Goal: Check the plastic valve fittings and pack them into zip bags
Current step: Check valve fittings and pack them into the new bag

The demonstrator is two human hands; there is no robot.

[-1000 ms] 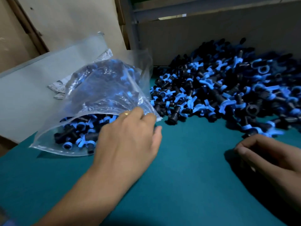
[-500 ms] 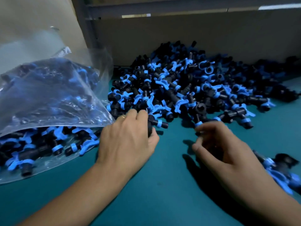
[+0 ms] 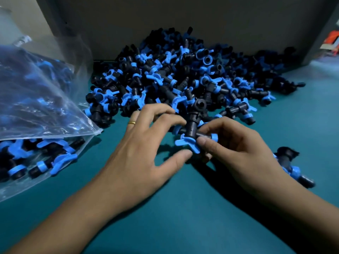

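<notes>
Valve fittings heaped on teal tabletop against grey wall

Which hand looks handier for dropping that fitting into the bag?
Left, probably. The left hand is nearer the zip bag lying at the left, and its fingers already touch the fitting, which the right hand pinches.

Fittings — matt black plastic with smooth blue plastic handles. Bag — clear, glossy, crinkled film. Table is a smooth, matt teal surface. Ring looks shiny metal.
</notes>
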